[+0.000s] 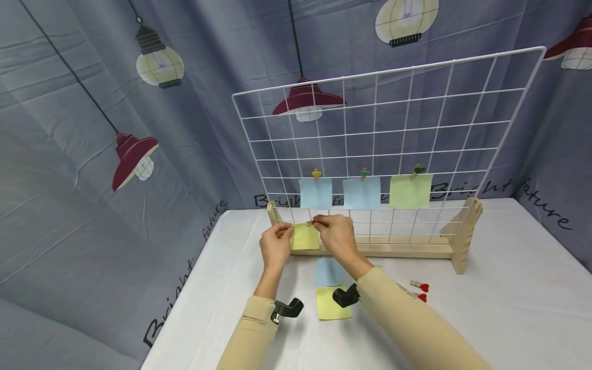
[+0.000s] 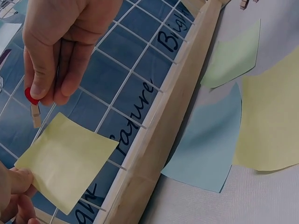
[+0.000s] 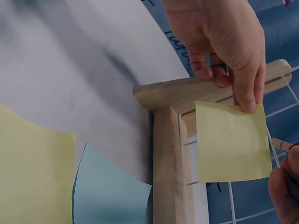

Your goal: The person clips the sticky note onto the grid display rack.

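Note:
My left hand [image 1: 276,246] pinches a yellow sticky note [image 1: 305,237] by its edge, holding it against the lower left of a white wire grid [image 1: 374,132]. My right hand [image 1: 336,235] pinches a small wooden clothespin [image 2: 36,115] with a red heart on it. In the left wrist view the clothespin's tip is just above the note's top edge, beside a grid wire. Whether it touches the note is hard to tell. Higher on the grid, clothespins hold two blue notes [image 1: 316,193] and a green note [image 1: 410,191].
A wooden base [image 1: 402,250] supports the grid. On the white table before it lie a blue note [image 1: 329,272], a yellow note [image 1: 332,304] and a green note [image 2: 236,58] partly hidden by my right arm. Red-heart clothespins [image 1: 420,285] lie to the right.

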Available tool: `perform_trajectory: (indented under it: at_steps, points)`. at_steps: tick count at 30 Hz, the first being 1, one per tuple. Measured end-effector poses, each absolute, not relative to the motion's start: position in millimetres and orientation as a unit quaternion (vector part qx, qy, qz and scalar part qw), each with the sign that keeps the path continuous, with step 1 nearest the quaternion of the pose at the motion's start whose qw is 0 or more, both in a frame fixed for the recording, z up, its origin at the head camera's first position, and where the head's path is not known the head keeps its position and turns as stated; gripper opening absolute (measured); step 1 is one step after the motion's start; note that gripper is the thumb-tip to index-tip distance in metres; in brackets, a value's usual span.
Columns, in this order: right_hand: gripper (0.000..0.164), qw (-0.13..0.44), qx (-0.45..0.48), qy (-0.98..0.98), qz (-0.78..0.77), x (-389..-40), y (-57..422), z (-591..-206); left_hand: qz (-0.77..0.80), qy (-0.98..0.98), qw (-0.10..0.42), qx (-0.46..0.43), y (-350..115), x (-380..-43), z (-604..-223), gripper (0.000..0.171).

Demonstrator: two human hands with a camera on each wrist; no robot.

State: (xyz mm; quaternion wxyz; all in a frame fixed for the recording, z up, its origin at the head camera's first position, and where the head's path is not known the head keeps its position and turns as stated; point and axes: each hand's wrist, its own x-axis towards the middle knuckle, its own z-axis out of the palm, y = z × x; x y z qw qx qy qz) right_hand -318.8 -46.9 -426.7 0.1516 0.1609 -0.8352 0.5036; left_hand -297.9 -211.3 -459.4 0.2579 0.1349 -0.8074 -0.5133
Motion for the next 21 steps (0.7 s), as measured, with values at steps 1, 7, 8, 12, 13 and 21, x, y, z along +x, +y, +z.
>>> perform_trajectory:
  at_steps: [1,7,8,12,13,21]
  points:
    - [0.011,0.156,0.163,-0.836,0.501,-319,-48,-427,-0.514,-0.807,0.257,0.136,-211,-298,-459,0.005]
    - [0.011,0.17,0.177,-0.834,0.495,-322,-54,-429,-0.517,-0.806,0.254,0.138,-212,-299,-459,0.006]
    - [0.011,0.174,0.179,-0.834,0.493,-322,-55,-429,-0.518,-0.805,0.254,0.138,-212,-300,-459,0.006]
    - [0.011,0.193,0.181,-0.827,0.497,-322,-59,-430,-0.519,-0.803,0.258,0.14,-213,-299,-458,0.006]
    - [0.011,0.199,0.18,-0.826,0.495,-322,-59,-430,-0.519,-0.803,0.259,0.14,-213,-299,-458,0.006]
    - [0.012,0.208,0.182,-0.84,0.466,-325,-63,-429,-0.514,-0.804,0.266,0.135,-215,-300,-457,0.006]
